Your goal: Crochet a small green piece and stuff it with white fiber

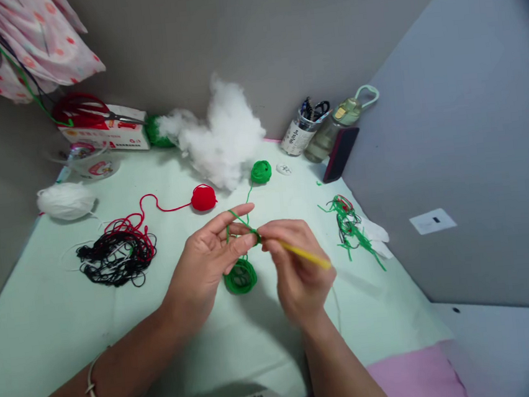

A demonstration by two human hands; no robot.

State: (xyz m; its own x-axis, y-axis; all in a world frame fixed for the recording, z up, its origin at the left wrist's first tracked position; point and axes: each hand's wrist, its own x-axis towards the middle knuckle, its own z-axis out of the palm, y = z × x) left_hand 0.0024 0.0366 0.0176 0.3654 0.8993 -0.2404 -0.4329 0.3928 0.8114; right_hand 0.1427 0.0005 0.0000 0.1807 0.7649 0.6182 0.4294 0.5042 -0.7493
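Observation:
My left hand (pixel 209 254) is at the middle of the table, its thumb and fingers pinching a small piece of green crochet work (pixel 255 233). Green yarn (pixel 241 217) loops over its raised index finger. In my right hand (pixel 301 263) is a yellow-handled crochet hook (pixel 305 255), its tip at the green piece and hidden by the fingers. Below the hands lies a coil of green yarn (pixel 240 278). A strand leads back to a small green yarn ball (pixel 261 172).
A red yarn ball (pixel 203 198), tangled black yarn (pixel 113 258) and a white yarn ball (pixel 66 201) lie left. White stuffing (pixel 225 133) is heaped at the back. Green scraps (pixel 351 227) lie right, below a phone (pixel 341 155), bottle (pixel 328 131) and pen cup (pixel 298 134).

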